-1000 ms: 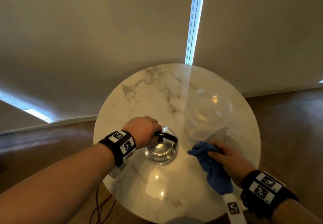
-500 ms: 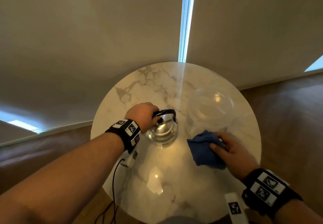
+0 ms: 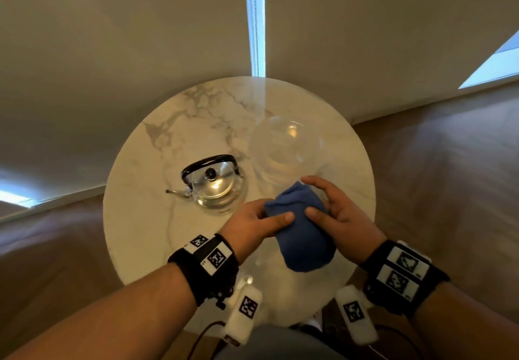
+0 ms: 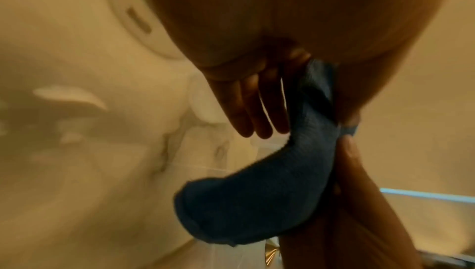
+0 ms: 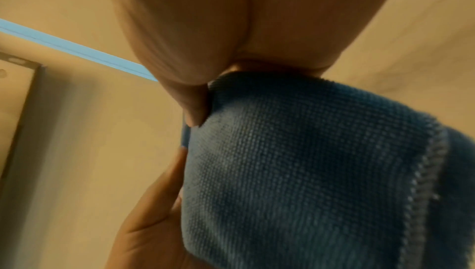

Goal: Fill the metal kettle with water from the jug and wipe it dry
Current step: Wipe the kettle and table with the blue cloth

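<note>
The metal kettle point(image 3: 214, 186) with a black handle and lid knob stands alone left of centre on the round marble table point(image 3: 140, 219), spout pointing left. The clear jug point(image 3: 285, 150) stands behind it to the right. Both hands hold a folded blue cloth point(image 3: 302, 236) above the table's near side. My left hand point(image 3: 254, 224) pinches its left edge with thumb on top. My right hand point(image 3: 334, 213) grips its right side. In the wrist views the cloth point(image 4: 259, 192) point(image 5: 308, 182) hangs between the two hands.
A pale wall with a bright vertical window strip point(image 3: 255, 19) rises behind the table. Brown floor point(image 3: 449, 177) surrounds it on both sides. Cables and white sensor packs point(image 3: 243, 314) hang under my wrists at the table's near edge.
My left hand has let go of the kettle handle and come to the cloth. The right hand lifted the cloth off the table; both hands now hold it.
</note>
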